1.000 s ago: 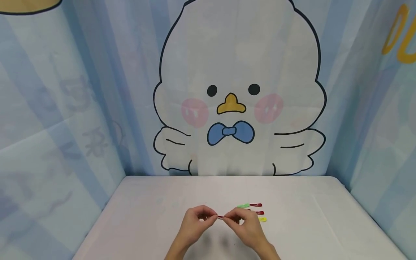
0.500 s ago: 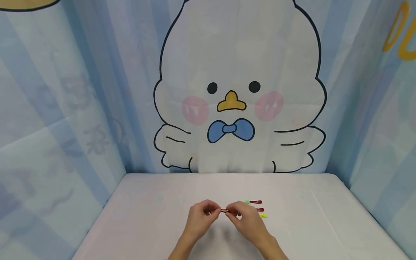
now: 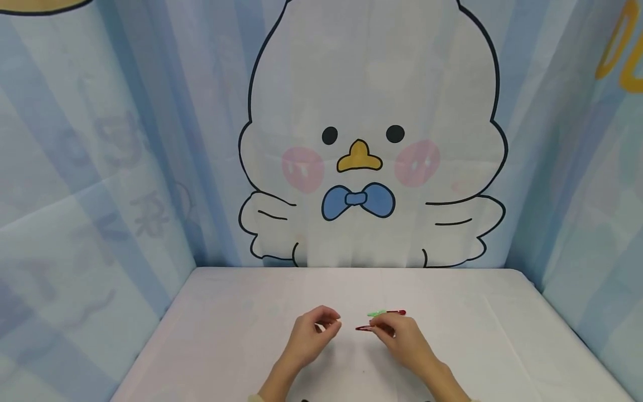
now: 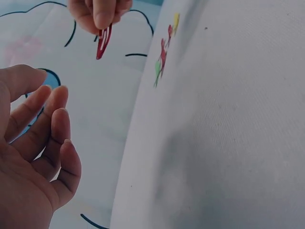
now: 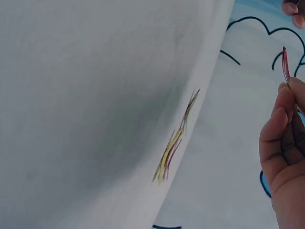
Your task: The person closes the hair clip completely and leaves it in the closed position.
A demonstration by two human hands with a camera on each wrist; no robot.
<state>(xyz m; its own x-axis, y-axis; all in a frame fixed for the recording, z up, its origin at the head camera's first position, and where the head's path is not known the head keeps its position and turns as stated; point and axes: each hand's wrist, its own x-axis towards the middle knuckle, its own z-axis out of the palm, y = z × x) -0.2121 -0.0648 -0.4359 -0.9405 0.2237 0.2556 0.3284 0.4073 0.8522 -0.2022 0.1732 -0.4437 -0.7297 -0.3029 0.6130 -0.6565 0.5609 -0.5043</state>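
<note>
My right hand pinches a red snap hair clip between thumb and fingers, its narrow end pointing left. In the left wrist view, the red hair clip hangs from the right fingertips, above the table. My left hand is raised at the left, apart from the clip, with relaxed, bent fingers and nothing in them. Beyond the right hand lie a green hair clip and a dark red hair clip, end to end. In the head view the right hand hides the other clips.
The left wrist view shows a yellow hair clip and a red hair clip on the white-covered table. A printed curtain with a cartoon bird stands behind the table and along its sides.
Both hands held the red hair clip before. The left hand has let go, and the right hand has moved right with the clip, covering the nearer clips in the head view.
</note>
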